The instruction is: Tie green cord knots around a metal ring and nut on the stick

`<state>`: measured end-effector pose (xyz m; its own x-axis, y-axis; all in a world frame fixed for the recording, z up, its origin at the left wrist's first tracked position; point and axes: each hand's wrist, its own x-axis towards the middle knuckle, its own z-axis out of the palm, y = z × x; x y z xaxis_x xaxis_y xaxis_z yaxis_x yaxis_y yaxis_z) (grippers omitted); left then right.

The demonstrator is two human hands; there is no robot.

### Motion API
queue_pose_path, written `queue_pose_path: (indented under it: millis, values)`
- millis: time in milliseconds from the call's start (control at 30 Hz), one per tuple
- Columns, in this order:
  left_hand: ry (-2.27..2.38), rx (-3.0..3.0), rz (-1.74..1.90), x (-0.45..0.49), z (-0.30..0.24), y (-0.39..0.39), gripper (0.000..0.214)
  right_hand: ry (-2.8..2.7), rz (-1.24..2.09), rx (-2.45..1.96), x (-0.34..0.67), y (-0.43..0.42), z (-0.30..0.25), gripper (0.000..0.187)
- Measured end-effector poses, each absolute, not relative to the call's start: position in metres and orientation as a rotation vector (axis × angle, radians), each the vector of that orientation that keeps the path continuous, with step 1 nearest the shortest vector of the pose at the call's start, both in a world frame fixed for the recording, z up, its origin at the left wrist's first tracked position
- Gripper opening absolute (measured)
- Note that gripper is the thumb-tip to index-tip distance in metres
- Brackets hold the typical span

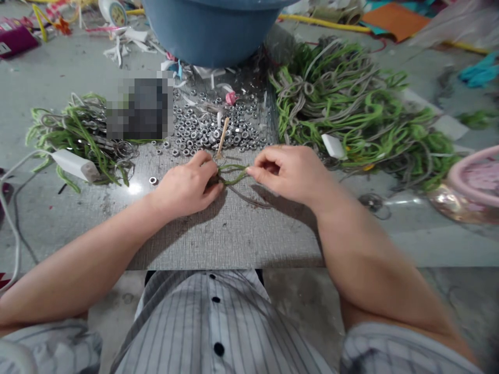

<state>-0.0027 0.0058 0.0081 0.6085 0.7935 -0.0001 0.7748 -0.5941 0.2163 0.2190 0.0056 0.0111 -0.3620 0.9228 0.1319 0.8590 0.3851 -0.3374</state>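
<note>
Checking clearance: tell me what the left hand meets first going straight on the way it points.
Probably the right hand, pinching the same green cord just ahead of the left hand.

A grey textured board [234, 239] carries a green cord loop [234, 175] at centre, a heap of silver metal nuts [210, 132] at 12 o'clock and 1 stray nut [153, 180] at 9. A large green-and-grey cord pile [351, 104] lies at 2, a smaller cord bundle [78, 130] at 10.
</note>
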Motion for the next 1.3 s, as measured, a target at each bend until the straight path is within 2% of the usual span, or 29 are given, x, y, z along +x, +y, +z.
queue_pose_path:
  millis: [167, 400, 533, 1000, 1067, 1200, 1300]
  values:
    - [1.370, 2.641, 0.235, -0.005, 0.007, 0.009, 0.029, -2.268, 0.262, -1.271, 0.213, 0.008, -0.007, 0.016]
    - [1.284, 2.729, 0.348, -0.007, 0.004, 0.010, 0.030, -2.290, 0.206, -1.235, 0.219, 0.014, -0.012, 0.035]
    - [1.256, 2.754, 0.354, -0.005, 0.001, 0.008, 0.027, -2.462, 0.202, -1.168, 0.217, 0.014, -0.012, 0.033]
    - [1.219, 2.797, 0.266, -0.006, -0.002, 0.009, 0.026, -2.527, 0.142, -1.394, 0.218, 0.011, -0.003, 0.032]
    - [1.220, 2.794, 0.262, -0.006, -0.001, 0.009, 0.026, -2.439, 0.082, -1.449, 0.222, 0.013, -0.004, 0.028]
    - [1.220, 2.787, 0.263, -0.005, 0.000, 0.008, 0.027, -2.472, 0.056, -1.605, 0.231, 0.015, -0.004, 0.008]
    - [1.218, 2.794, 0.275, -0.006, 0.000, 0.008, 0.028, -2.550, 0.122, -1.730, 0.234, 0.016, -0.001, 0.005]
